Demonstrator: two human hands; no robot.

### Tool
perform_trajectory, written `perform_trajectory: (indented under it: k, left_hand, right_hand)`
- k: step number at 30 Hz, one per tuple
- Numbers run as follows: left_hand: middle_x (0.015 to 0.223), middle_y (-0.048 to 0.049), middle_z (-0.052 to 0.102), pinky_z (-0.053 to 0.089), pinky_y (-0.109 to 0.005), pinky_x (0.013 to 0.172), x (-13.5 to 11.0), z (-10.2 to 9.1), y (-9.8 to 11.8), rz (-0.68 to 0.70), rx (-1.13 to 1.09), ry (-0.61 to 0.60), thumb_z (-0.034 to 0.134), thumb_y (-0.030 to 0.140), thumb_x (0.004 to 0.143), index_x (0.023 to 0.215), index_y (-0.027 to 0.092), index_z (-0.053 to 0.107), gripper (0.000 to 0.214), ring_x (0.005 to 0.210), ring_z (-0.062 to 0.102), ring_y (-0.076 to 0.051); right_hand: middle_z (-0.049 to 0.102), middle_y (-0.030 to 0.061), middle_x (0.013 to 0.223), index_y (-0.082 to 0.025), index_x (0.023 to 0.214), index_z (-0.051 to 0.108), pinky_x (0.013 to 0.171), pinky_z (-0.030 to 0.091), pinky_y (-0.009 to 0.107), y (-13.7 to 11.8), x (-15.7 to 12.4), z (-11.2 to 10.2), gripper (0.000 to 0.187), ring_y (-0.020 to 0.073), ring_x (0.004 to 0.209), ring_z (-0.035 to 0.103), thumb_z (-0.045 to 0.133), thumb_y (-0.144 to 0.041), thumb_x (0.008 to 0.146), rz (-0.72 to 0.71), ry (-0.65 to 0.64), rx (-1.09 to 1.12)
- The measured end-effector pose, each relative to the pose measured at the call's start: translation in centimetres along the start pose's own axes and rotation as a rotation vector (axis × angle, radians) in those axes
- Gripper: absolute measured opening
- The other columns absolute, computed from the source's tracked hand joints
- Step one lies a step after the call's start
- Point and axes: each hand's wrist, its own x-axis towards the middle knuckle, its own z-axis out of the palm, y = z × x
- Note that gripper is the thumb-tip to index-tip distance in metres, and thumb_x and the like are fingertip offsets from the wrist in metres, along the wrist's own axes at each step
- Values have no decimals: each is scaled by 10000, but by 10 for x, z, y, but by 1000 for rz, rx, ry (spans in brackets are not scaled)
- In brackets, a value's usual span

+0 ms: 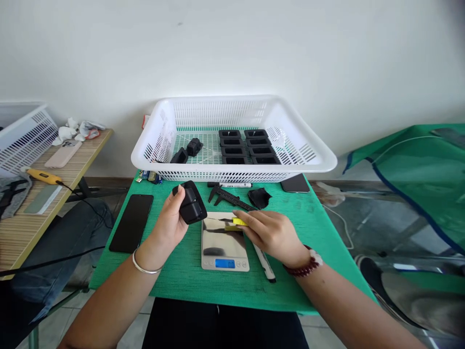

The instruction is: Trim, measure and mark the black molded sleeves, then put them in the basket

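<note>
My left hand (pixel 170 220) is closed round a black plastic part (pixel 191 202), held up just left of a small steel scale (pixel 224 240) with a lit blue display. My right hand (pixel 271 233) rests over the scale's right edge, its fingers pinched on a small yellow object (pixel 238 222). A white marker (pixel 265 264) lies on the green mat (pixel 312 218) under my right wrist. Beyond the scale lie a black caliper (pixel 227 196) and another black part (pixel 258 198).
A white basket (pixel 232 138) at the back holds several black parts. A black phone (pixel 131 222) lies at the mat's left, another dark phone (pixel 295 184) by the basket. A wooden table (pixel 22 228) with a yellow tool stands left. Green fabric (pixel 417 165) hangs right.
</note>
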Motion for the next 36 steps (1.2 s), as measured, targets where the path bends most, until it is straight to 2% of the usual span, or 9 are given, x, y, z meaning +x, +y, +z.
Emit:
perform_trajectory:
  k: [2,8,12,17,22,26,32,36]
  left_hand:
    - [808,-8,631,548,-233,642,0,0,0,18,-5,-6,764,405,710,870,196,651,286,721,629,-128]
    - [839,15,635,552,-217,671,2,0,-1,61,-56,-20,782,429,683,881,205,655,325,751,633,-111]
    - [829,16,633,547,-224,691,0,0,-3,70,-49,-38,772,421,699,892,204,648,315,753,632,-114]
    - [810,9,628,537,-226,688,-2,2,-4,68,-31,-50,763,409,712,885,201,642,296,740,624,-121]
    - [816,2,631,538,-235,695,-1,2,-3,64,-44,-30,760,407,715,884,196,642,295,751,625,-130]
    - [802,9,616,536,-210,658,-2,1,-2,47,-30,-25,767,416,705,878,191,646,308,730,615,-111]
    - [795,0,599,539,-214,614,-1,1,-1,23,-4,-23,764,437,701,870,191,639,323,708,608,-112]
    - [740,5,584,531,-227,564,-2,2,0,-12,28,-47,767,471,681,839,185,622,357,650,596,-121]
  right_hand:
    - [676,36,731,-115,1139,596,533,418,248,0,0,0,260,114,603,593,493,-255,945,-29,-24,1]
    - [679,41,745,-124,1138,606,538,410,247,-2,-1,2,246,115,624,604,495,-217,939,34,-12,-42]
    - [682,44,749,-126,1142,611,553,423,242,-4,0,2,253,116,627,607,502,-224,937,16,-18,-25]
    - [692,50,757,-133,1147,612,556,437,239,-4,0,1,257,120,630,610,484,-219,942,79,2,-50]
    - [686,49,753,-118,1133,614,548,427,243,-5,1,1,249,118,615,600,505,-221,934,26,-10,-33]
    - [695,51,759,-117,1125,606,538,416,239,-4,1,0,238,120,623,606,491,-215,942,77,18,-41]
    - [693,40,760,-115,1138,591,547,427,239,-4,1,1,246,117,622,611,499,-229,940,1,-3,1]
    - [697,47,778,-126,1149,592,551,431,243,-2,1,0,248,125,650,624,501,-196,929,68,20,6]
